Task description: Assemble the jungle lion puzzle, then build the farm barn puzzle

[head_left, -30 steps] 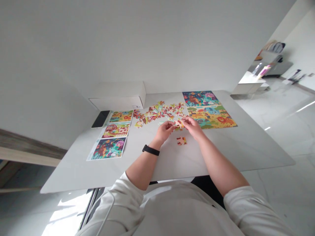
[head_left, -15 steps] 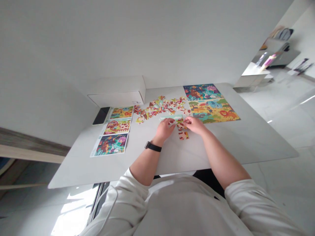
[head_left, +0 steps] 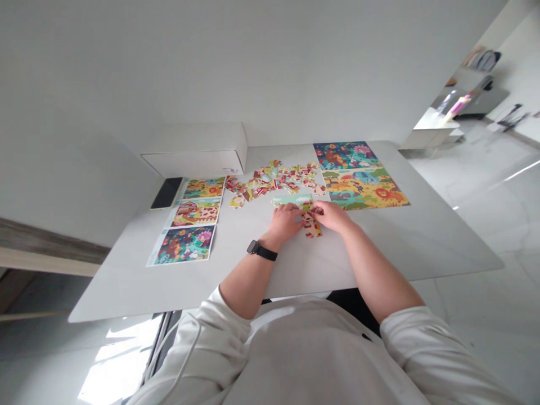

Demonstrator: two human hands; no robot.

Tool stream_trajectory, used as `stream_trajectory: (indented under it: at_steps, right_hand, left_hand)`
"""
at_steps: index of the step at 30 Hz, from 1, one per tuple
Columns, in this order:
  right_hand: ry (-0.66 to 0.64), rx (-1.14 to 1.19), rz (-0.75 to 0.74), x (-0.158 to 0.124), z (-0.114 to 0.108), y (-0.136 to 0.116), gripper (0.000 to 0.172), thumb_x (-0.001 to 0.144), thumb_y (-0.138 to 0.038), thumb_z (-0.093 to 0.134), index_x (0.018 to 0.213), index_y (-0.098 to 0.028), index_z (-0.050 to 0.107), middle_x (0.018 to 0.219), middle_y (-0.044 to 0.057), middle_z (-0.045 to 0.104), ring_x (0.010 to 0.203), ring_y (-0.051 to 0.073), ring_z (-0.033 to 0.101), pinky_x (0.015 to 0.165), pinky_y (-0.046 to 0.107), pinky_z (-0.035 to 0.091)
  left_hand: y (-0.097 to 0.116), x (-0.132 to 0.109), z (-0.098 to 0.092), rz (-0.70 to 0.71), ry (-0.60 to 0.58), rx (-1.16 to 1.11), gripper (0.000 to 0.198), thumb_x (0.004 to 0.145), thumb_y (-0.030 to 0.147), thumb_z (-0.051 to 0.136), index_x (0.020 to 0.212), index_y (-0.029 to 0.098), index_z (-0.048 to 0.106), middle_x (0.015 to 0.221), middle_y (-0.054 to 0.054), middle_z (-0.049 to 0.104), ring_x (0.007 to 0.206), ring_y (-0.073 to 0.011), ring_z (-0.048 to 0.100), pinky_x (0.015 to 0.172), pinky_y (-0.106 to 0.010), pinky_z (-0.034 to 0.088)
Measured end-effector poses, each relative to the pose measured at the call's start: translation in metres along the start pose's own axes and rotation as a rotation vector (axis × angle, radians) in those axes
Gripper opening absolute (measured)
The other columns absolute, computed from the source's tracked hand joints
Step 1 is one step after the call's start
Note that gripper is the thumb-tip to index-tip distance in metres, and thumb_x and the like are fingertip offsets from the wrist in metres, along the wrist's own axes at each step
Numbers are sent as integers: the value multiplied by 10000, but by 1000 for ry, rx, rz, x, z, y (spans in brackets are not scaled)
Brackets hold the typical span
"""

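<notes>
A small joined section of jigsaw puzzle lies on the table in front of me, with a pale green sky strip (head_left: pixel 291 199) at its top and red-spotted cow pieces (head_left: pixel 313 229) below. My left hand (head_left: pixel 286 221) is at the section's left side, its fingers bent and closed on the edge of the pieces. From the right, my right hand (head_left: pixel 332 216) pinches a jigsaw piece at the section's other edge, thumb and forefinger together. Fingers of both hands cover the middle of the section. Beyond them spreads a pile of loose jigsaw pieces (head_left: pixel 264 181).
On the left lie several printed picture sheets (head_left: pixel 183 246) and a phone (head_left: pixel 167 193). Behind them a white box (head_left: pixel 189 162) stands against the wall. Two assembled puzzles, one dark blue (head_left: pixel 346 155) and one yellow (head_left: pixel 366 188), are at the right rear of the table (head_left: pixel 400 247).
My left hand has shifted slightly right and lies lower over the pieces. The gap above the lowest cow pieces has narrowed. My right hand has moved slightly left. The view has shifted a little.
</notes>
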State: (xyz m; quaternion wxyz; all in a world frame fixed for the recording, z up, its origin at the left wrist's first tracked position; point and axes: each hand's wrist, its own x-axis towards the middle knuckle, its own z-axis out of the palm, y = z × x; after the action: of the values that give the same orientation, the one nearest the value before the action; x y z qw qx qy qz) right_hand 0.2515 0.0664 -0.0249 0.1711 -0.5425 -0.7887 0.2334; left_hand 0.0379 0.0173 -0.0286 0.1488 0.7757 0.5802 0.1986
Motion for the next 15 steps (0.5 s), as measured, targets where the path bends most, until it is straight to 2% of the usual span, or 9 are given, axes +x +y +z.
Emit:
stream_trajectory:
  at_steps: [5,15]
  right_hand:
    - [21,-25,-84,2,3,4,163,923,-237,769,1079,-258,813,899,35,777,774,207,656,695,295,430]
    - [11,-43,-157,3,3,7,174,918,-197,768,1061,-240,857,943,64,767,817,217,669,793,311,477]
  left_hand:
    - [-1,0,0,4,3,-17,327,918,384,794,1242,370,837,1355,-102,714,1313,-359,612,1166,-528,455]
    - [-2,-1,-1,6,1,-45,292,911,384,813,1200,356,844,1378,-100,715,1324,-356,617,1160,-506,453]
